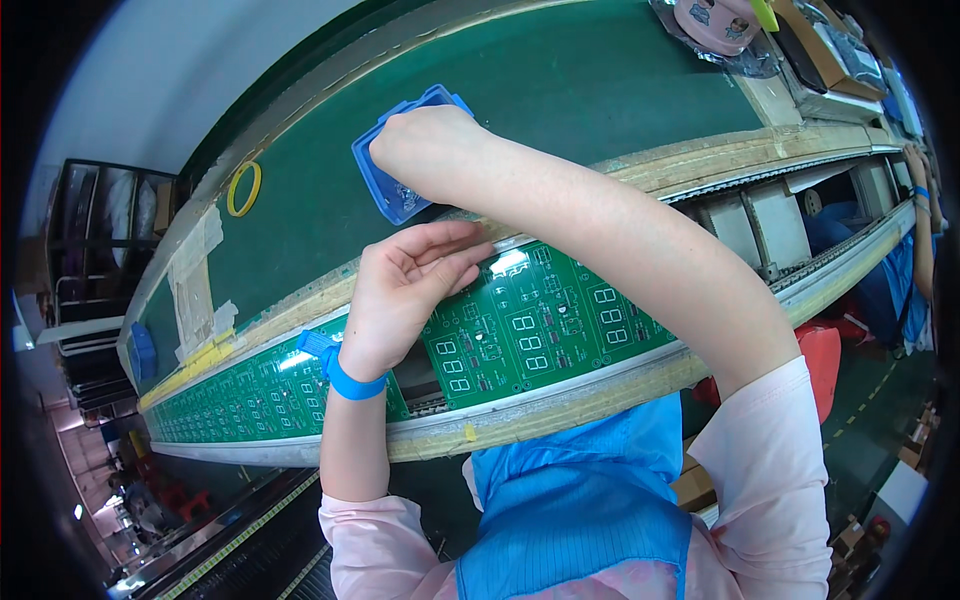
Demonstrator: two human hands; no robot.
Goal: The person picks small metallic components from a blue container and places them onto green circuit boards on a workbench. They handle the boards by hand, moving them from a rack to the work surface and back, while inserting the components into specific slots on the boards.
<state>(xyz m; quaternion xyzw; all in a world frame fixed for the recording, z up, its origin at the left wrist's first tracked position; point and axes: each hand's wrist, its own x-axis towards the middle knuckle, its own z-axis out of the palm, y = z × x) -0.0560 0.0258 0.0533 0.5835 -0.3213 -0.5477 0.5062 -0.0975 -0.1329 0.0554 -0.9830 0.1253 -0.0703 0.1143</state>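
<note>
Cloth (580, 530) in bright blue covers the wearer's front, between pale pink sleeves (765, 440). Just beyond it runs a worn near rail (560, 408), curving across the view. Along its far side lie green circuit boards (535, 325) printed with white digit outlines, in a row; a gap showing a chain (428, 405) parts two of them.

The left hand (412, 285), with a blue wrist strap (352, 378) below it, is over the boards near their far edge. Its fingers are bent and the thumb lies close to them; whether anything is pinched there I cannot tell. The right arm reaches across to a blue bin (368, 178) on the green worktop (570, 85). The right hand (425, 150) is over the bin, closed like a loose fist, its fingertips hidden, so its hold cannot be told.

A yellow ring (231, 195) lies well left of the bin. At the far right of the worktop are a pink container (715, 25) and a cardboard box (835, 48); near the right rim shows another person's arm (921, 190).
</note>
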